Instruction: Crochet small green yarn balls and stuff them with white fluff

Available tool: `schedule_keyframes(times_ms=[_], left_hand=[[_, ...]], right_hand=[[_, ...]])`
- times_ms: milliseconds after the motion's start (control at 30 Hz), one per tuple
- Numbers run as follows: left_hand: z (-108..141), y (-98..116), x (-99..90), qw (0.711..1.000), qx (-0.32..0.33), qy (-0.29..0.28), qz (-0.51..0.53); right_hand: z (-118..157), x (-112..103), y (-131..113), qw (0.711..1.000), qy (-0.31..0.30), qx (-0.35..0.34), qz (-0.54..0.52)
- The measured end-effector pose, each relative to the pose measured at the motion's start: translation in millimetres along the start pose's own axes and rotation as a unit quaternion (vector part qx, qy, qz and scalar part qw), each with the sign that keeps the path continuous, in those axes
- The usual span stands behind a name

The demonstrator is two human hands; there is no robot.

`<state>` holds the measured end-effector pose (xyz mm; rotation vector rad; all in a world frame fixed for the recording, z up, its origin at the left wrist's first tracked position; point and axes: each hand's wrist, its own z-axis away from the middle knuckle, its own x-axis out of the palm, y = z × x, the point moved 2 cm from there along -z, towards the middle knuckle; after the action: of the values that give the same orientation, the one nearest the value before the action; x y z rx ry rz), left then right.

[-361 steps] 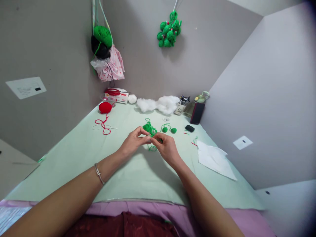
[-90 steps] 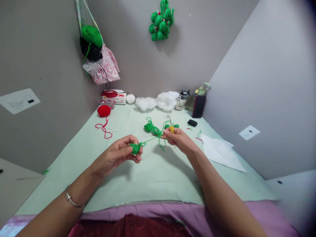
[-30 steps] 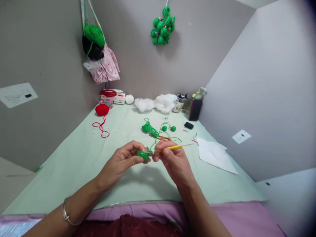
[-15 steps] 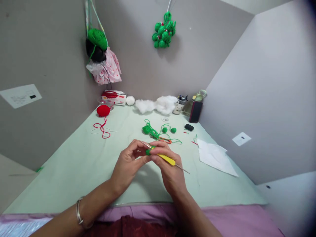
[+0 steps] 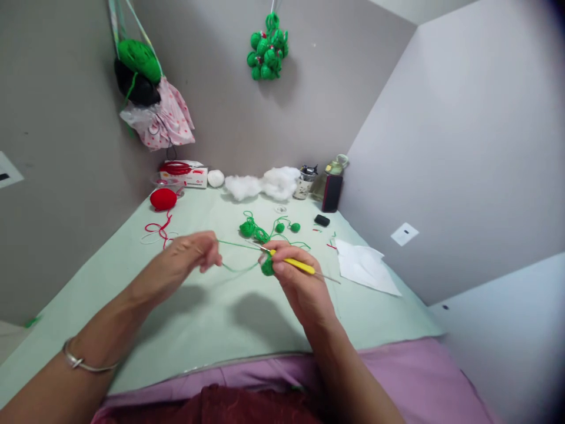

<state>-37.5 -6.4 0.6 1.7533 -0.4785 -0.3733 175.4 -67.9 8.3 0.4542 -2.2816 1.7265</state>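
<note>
My right hand [image 5: 300,277] is closed on a crochet hook [image 5: 300,265] with a yellow handle and thin metal ends. The same hand pinches a small green crocheted piece [image 5: 267,266], with something pale showing at its left side. Out to the left, my left hand [image 5: 194,250] is closed around a strand of green yarn [image 5: 238,244]. That strand runs taut to the hook's tip, while a second, slack length curves below it to the crocheted piece. The left fingertips are partly turned away from view.
Beyond my hands lie a green yarn ball [image 5: 247,228] and two small green balls. A red yarn ball [image 5: 163,199] sits back left, white stuffing [image 5: 280,182] at the back, a phone [image 5: 332,193] and white paper [image 5: 366,268] to the right.
My left hand has moved left, away from the crocheted piece, drawing out green yarn. My right hand keeps the hook and the piece. The view has swung to the right.
</note>
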Motion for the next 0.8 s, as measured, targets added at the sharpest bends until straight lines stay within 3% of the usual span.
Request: schedule_keyframes(times_ms=[67, 133, 267, 367, 433, 500, 600, 667, 733, 800], left_hand=[[5, 6, -2.5, 0.994, 0.029, 0.087, 0.059], [10, 14, 5.3, 0.982, 0.008, 0.121, 0.145], [11, 37, 25.8, 0.884, -0.05, 0.199, 0.421], [7, 53, 31.6, 0.857, -0.048, 0.223, 0.461], [4, 56, 32.1, 0.877, 0.009, 0.237, 0.418], [3, 51, 33.2, 0.903, 0.116, 0.251, 0.329], [7, 35, 38.8, 0.918, 0.275, 0.268, 0.096], [10, 22, 45.9, 0.934, 0.274, 0.196, -0.122], [12, 14, 50.1, 0.913, 0.272, 0.147, -0.265], [12, 11, 52.1, 0.889, 0.268, 0.141, -0.342]], right_hand=[[1, -1, 1, 1.0, 0.01, 0.015, -0.009], [2, -1, 3, 0.999, 0.008, 0.029, -0.02], [6, 6, 9, 0.999, -0.017, 0.029, -0.037], [7, 12, 11, 0.998, -0.026, 0.034, -0.052], [7, 13, 11, 0.997, -0.017, 0.031, -0.064], [7, 13, 11, 0.997, -0.004, 0.019, -0.073], [6, 12, 11, 0.997, 0.012, 0.008, -0.076], [6, 11, 11, 0.996, 0.028, 0.009, -0.087], [6, 10, 12, 0.994, 0.044, 0.013, -0.102], [6, 9, 14, 0.992, 0.053, 0.019, -0.111]])
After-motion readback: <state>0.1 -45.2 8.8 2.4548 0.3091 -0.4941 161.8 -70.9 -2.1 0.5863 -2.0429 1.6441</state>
